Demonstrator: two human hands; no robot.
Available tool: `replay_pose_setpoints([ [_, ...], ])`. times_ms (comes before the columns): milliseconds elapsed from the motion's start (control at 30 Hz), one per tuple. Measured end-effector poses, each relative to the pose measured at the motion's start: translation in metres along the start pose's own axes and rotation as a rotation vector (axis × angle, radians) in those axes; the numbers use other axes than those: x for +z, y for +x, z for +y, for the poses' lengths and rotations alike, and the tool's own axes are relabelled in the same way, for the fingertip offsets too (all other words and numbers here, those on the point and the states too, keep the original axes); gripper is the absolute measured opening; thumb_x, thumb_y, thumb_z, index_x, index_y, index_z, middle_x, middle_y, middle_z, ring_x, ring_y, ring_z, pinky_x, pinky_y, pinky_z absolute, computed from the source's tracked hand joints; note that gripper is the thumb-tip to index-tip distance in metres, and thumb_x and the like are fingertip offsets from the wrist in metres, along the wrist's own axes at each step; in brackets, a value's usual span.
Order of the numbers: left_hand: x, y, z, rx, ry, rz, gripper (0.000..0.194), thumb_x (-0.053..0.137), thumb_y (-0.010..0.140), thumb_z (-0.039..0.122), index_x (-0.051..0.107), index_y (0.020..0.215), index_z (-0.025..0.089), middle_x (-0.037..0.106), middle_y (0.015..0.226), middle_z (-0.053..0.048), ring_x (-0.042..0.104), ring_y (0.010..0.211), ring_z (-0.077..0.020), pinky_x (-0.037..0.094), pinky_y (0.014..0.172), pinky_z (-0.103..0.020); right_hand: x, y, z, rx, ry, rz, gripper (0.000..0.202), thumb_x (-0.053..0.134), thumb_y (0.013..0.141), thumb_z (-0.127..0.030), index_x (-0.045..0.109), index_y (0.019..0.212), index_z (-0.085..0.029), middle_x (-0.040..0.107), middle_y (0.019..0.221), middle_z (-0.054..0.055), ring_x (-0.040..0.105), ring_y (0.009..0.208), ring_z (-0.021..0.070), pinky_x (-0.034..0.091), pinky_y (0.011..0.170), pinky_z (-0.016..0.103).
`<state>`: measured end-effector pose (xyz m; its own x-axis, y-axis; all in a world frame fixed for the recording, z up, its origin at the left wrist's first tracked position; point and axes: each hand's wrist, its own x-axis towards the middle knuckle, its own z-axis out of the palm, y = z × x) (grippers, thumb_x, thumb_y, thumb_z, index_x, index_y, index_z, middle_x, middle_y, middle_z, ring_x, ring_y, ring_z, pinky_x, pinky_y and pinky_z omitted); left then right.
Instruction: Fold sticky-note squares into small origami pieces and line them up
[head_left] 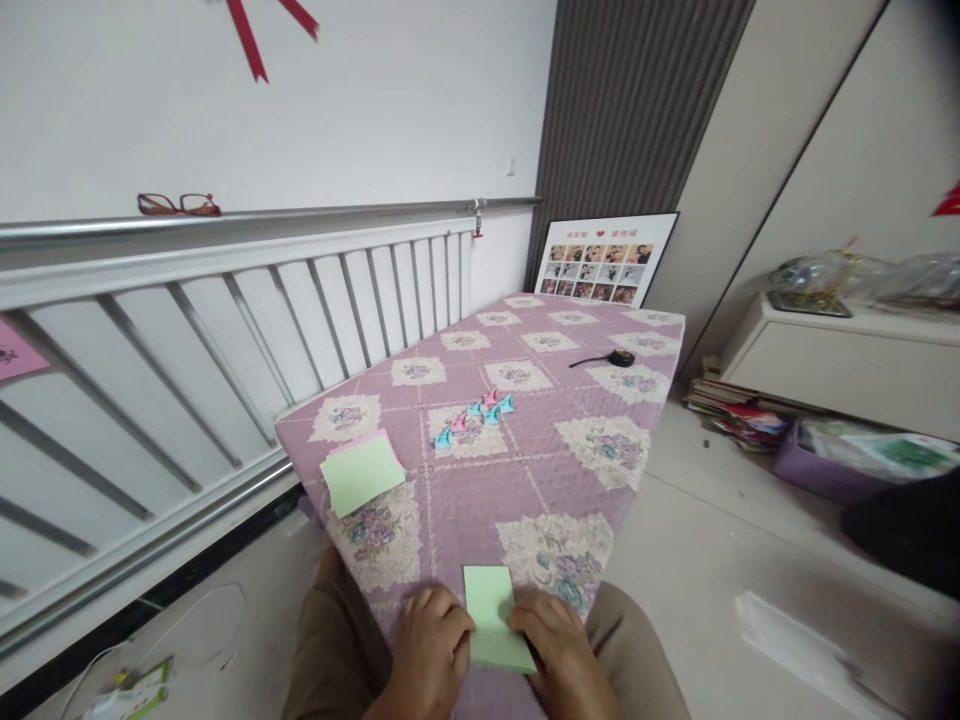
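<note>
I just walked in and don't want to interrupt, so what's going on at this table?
A person has the left hand and right hand on either side of a green sheet at the table's near end, the fingers touching its edges. Beyond it sit small pink and blue folded pieces, with a stack of paper to their left.

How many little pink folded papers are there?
2 small pink folded-paper shapes: one toward the cluster's left end, one at its far edge. Some may be hidden.

light green paper (492,612) flat on floral cloth between both hands
</note>
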<state>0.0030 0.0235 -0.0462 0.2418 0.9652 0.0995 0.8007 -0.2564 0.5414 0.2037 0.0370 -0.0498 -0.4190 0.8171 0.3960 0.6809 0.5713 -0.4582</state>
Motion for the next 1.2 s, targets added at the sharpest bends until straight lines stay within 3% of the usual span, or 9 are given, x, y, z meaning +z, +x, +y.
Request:
replay_pose_setpoints([
  [100, -0.003, -0.003, 0.003, -0.03, -0.024, 0.025, 0.023, 0.051, 0.078, 0.007, 0.066, 0.083, 0.024, 0.061, 0.09, -0.002, 0.05, 0.091, -0.0195, 0.031, 0.082, -0.034, -0.001, -0.005, 0.0, 0.029, -0.016, -0.015, 0.039, 0.055, 0.068, -0.001, 0.062, 0.096, -0.026, 0.066, 0.101, 0.002, 0.058, 0.102, 0.0229, 0.044, 0.087, 0.038],
  [333, -0.003, 0.003, 0.011, -0.172, 0.001, 0.024, 0.015, 0.051, 0.078, 0.013, 0.063, 0.07, 0.02, 0.061, 0.086, -0.003, 0.052, 0.088, -0.0202, 0.031, 0.082, -0.035, 0.0, -0.004, -0.003, 0.12, -0.022, 0.006, 0.01, 0.056, 0.086, -0.023, 0.063, 0.092, -0.025, 0.063, 0.096, 0.004, 0.058, 0.094, 0.0222, 0.044, 0.082, 0.038],
  [633, 0.006, 0.005, 0.009, -0.22, 0.029, 0.013, 0.016, 0.05, 0.084, 0.024, 0.063, 0.074, 0.021, 0.061, 0.088, -0.003, 0.051, 0.089, -0.022, 0.03, 0.083, -0.036, 0.002, 0.0, -0.001, 0.151, -0.021, 0.07, 0.012, 0.053, 0.088, -0.026, 0.06, 0.08, -0.023, 0.06, 0.089, 0.004, 0.057, 0.087, 0.0215, 0.045, 0.076, 0.037],
  [933, 0.012, 0.007, 0.006, -0.252, 0.069, 0.025, 0.021, 0.047, 0.087, 0.027, 0.062, 0.073, 0.021, 0.061, 0.087, -0.004, 0.051, 0.088, -0.0225, 0.029, 0.082, -0.037, 0.015, 0.002, -0.002, 0.237, -0.021, 0.171, 0.018, 0.05, 0.09, -0.029, 0.062, 0.079, -0.024, 0.06, 0.092, 0.005, 0.056, 0.09, 0.0237, 0.044, 0.077, 0.04],
  [1200, 0.011, 0.012, 0.01, -0.305, 0.137, -0.004, 0.019, 0.051, 0.085, 0.028, 0.061, 0.07, 0.021, 0.061, 0.085, -0.003, 0.051, 0.088, -0.0237, 0.026, 0.079, -0.038, 0.014, 0.005, -0.002, 0.256, -0.034, 0.2, 0.018, 0.055, 0.087, -0.027, 0.06, 0.07, -0.022, 0.059, 0.097, 0.007, 0.054, 0.096, 0.0256, 0.045, 0.081, 0.043],
])
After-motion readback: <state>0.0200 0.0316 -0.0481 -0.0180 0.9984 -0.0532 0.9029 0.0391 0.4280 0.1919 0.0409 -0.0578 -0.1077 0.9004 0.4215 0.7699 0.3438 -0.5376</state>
